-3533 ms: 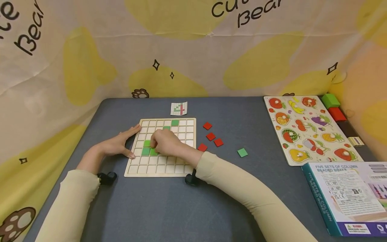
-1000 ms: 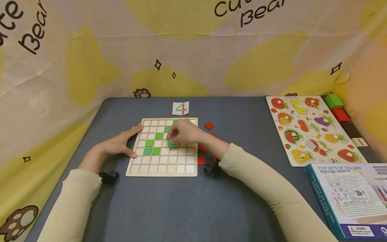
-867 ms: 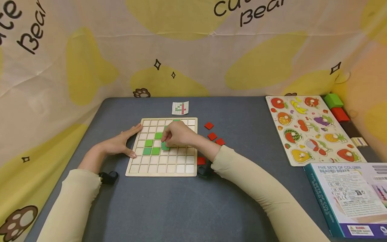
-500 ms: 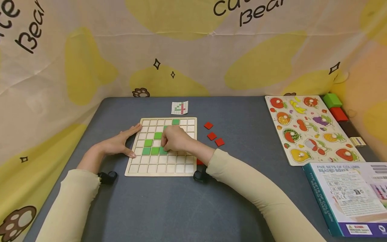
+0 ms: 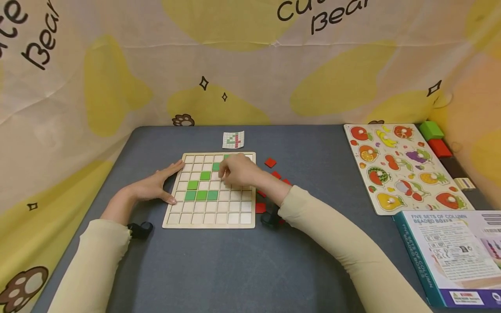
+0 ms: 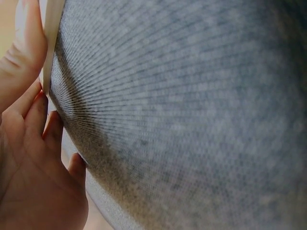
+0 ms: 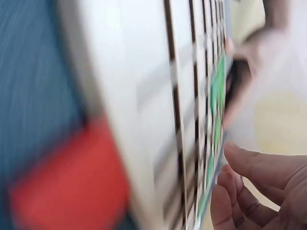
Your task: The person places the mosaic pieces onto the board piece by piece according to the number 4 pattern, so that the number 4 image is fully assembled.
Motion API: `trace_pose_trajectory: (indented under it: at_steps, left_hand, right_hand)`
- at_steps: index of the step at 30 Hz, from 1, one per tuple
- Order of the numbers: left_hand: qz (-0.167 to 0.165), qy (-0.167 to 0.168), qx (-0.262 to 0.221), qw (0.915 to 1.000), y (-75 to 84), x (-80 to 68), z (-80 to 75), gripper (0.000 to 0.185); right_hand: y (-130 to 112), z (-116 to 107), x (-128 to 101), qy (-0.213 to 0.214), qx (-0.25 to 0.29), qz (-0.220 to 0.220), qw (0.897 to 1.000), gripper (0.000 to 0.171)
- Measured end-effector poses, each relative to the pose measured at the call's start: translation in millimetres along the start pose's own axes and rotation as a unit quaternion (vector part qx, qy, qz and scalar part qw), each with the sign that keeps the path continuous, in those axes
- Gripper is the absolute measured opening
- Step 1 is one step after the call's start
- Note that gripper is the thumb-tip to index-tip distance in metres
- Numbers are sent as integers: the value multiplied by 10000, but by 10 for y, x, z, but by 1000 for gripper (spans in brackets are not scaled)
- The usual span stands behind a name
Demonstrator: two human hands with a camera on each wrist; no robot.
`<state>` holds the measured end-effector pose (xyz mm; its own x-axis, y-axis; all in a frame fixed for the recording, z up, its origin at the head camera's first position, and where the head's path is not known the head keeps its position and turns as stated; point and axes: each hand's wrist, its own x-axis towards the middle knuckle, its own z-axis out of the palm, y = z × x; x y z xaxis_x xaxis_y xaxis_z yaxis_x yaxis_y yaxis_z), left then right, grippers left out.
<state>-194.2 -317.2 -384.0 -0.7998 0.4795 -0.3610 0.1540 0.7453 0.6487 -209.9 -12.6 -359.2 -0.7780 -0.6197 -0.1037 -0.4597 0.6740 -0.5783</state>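
Wooden grid board (image 5: pixel 211 208) lies on the grey table (image 5: pixel 235 269), and every place below is told from it. Green tiles (image 5: pixel 201 195) sit in its cells: three in a row low on the left part, others stepping up toward the far edge. The right hand (image 5: pixel 238 170) hovers over the far right cells, fingers loosely curled and holding nothing. The left hand (image 5: pixel 154 187) lies flat against the board's left edge, fingers straight. Red tiles (image 5: pixel 270 162) lie loose just right of the board, and a small pattern card (image 5: pixel 233 139) lies just beyond its far edge. Well to the right are a fruit puzzle (image 5: pixel 399 167) and a box (image 5: pixel 450 256) reading "FIVE SETS OF COLUMN BEADED BOXES"; the cloth backdrop (image 5: pixel 250 61) behind reads "Bear". Half a second ago the right hand pressed a green tile into the third cell of the low row; it has since lifted away toward the far edge. Only the left wrist view shows the left fingertips (image 6: pixel 41 103) touching the board's rim; the right wrist view, blurred, shows the grid edge-on with a red tile beside it.
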Motion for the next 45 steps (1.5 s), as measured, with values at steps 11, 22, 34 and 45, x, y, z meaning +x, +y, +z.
trace_pose_trajectory:
  at_steps: [11, 22, 34, 45]
  left_hand:
    - [73, -47, -39, 10000, 41, -4, -8, 123]
    - [139, -34, -104, 9998, 24, -4, 7, 123]
    - [92, -64, -135, 9998, 46, 4, 1, 122]
    - [64, -62, -34, 10000, 31, 1, 0, 123]
  right_hand:
    - [867, -671, -193, 236, 383, 1051, 9934, 32]
    - [1219, -742, -289, -490, 440, 1155, 9911, 42]
    - [1244, -697, -284, 44, 27, 724, 9974, 22]
    - [787, -544, -62, 950, 627, 629, 9915, 12]
